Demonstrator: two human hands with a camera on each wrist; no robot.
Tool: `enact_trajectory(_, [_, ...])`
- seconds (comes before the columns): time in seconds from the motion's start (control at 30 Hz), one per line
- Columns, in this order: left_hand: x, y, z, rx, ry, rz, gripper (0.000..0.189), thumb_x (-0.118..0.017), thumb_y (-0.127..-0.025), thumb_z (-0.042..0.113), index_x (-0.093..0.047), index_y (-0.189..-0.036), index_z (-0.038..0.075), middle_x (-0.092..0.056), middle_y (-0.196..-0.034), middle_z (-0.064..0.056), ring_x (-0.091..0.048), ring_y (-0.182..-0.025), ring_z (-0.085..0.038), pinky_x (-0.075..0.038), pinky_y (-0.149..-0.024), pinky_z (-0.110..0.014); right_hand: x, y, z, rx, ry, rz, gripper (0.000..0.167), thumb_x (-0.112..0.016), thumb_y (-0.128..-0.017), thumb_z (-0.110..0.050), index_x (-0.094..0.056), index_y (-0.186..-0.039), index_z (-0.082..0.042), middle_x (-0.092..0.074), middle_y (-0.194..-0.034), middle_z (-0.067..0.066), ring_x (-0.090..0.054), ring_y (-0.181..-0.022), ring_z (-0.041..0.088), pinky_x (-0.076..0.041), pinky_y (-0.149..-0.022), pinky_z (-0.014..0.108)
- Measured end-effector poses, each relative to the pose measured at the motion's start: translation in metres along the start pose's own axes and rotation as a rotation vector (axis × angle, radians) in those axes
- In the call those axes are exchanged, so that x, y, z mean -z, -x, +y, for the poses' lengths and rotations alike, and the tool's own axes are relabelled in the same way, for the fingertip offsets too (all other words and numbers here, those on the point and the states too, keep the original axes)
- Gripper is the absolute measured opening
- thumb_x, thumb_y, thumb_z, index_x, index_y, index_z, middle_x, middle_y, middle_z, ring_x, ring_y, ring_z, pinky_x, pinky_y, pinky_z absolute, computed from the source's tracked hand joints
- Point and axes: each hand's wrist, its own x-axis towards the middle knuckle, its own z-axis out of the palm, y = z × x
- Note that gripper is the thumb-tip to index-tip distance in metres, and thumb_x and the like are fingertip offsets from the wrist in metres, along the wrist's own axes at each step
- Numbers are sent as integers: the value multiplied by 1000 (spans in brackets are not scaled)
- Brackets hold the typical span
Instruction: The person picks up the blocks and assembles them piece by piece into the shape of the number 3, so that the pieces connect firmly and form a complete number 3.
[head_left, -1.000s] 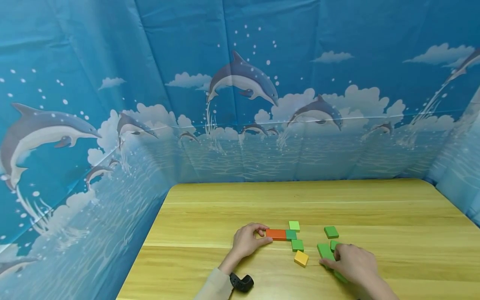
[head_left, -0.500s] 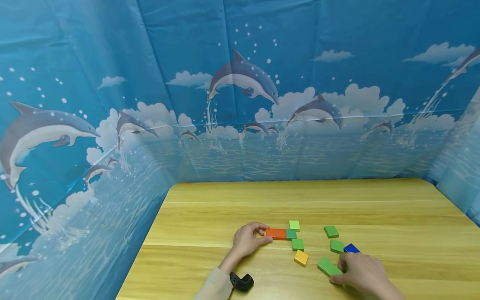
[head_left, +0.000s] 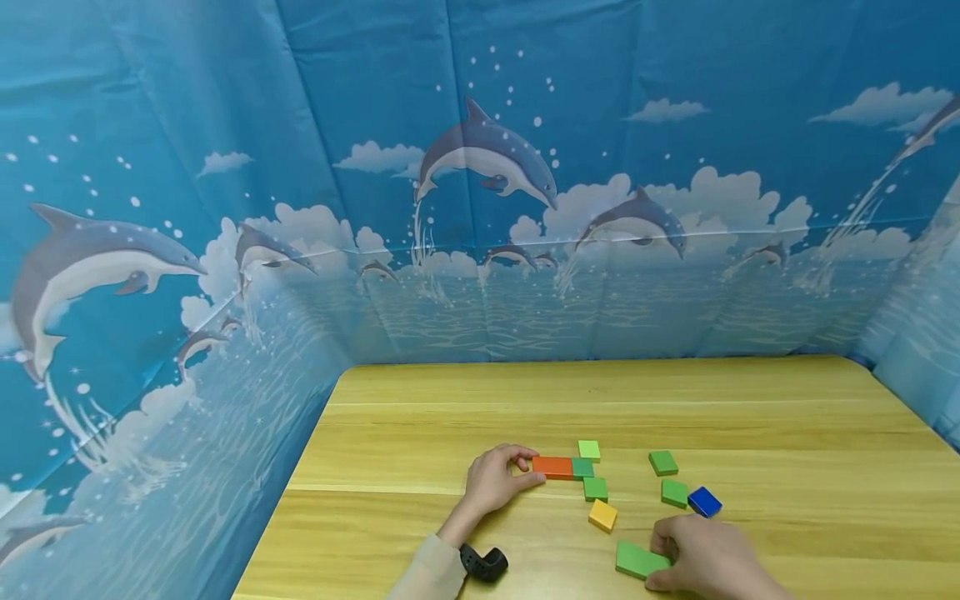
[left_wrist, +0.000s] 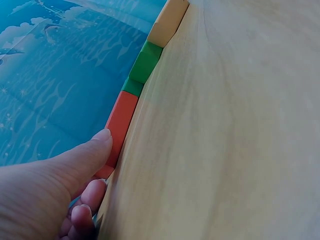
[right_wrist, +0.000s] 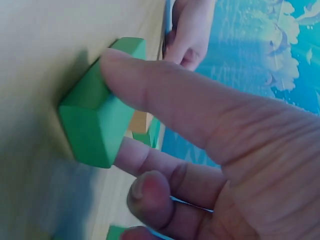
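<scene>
A red-orange block [head_left: 552, 468] lies on the table with its left end between the thumb and fingers of my left hand [head_left: 493, 483]. In the left wrist view the thumb presses on the side of the red block [left_wrist: 121, 122]. A dark green block [head_left: 582, 468] adjoins its right end. Beside that are a light green square [head_left: 588, 451] behind and a green square [head_left: 596, 489] in front. Nearer me sits a yellow-orange block [head_left: 602, 516], turned at an angle. My right hand [head_left: 708, 557] pinches a long green block [head_left: 636, 559] by its right end.
Past the right hand lie two green squares, a farther one [head_left: 663, 462] and a nearer one [head_left: 673, 493], with a blue block [head_left: 705, 502] next to the latter. A black strap piece [head_left: 483, 564] is at the left wrist. A dolphin-print curtain [head_left: 480, 317] borders the wooden table [head_left: 390, 467].
My right hand has drawn the long green block toward me and to the left, turning it more crosswise. The blue block has come into sight. My left hand has stayed put.
</scene>
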Motion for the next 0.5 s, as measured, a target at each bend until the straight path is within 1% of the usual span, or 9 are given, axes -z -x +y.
enact_trajectory(0.1, [-1,1,0,7,1,-2,34,-72,-80,48,-72,-106,25,-57,-80,18,-39,-53,1,-31,-50,-20,-4,-2,-4,64,-10,-8,38,-85,-60,-47,-55,-69,-26,-45,-60,-7,-40,-54,9,-29,-52,29])
enact_trajectory(0.27, [-1,1,0,17,-8,-9,35,-72,-80,48,-71,-106,25,-56,-80,20,-39,-53,1,-31,-50,-20,-10,-5,-12,211,-51,8,33,-83,-64,-49,-60,-74,-27,-45,-60,-12,-39,-54,5,-32,-51,27])
enact_trajectory(0.33, [-1,0,1,18,-9,-9,35,-71,-80,49,-71,-106,26,-56,-80,20,-39,-53,1,-31,-50,-20,-13,-6,-17,239,-51,22,33,-82,-64,-51,-63,-77,-27,-44,-61,-14,-39,-54,4,-33,-51,27])
enact_trajectory(0.5, [-1,1,2,23,-6,-6,35,-71,-80,49,-71,-106,26,-55,-80,21,-39,-53,1,-31,-51,-20,-18,-9,-30,266,-27,63,37,-80,-63,-56,-69,-81,-26,-43,-62,-16,-38,-56,4,-33,-52,28])
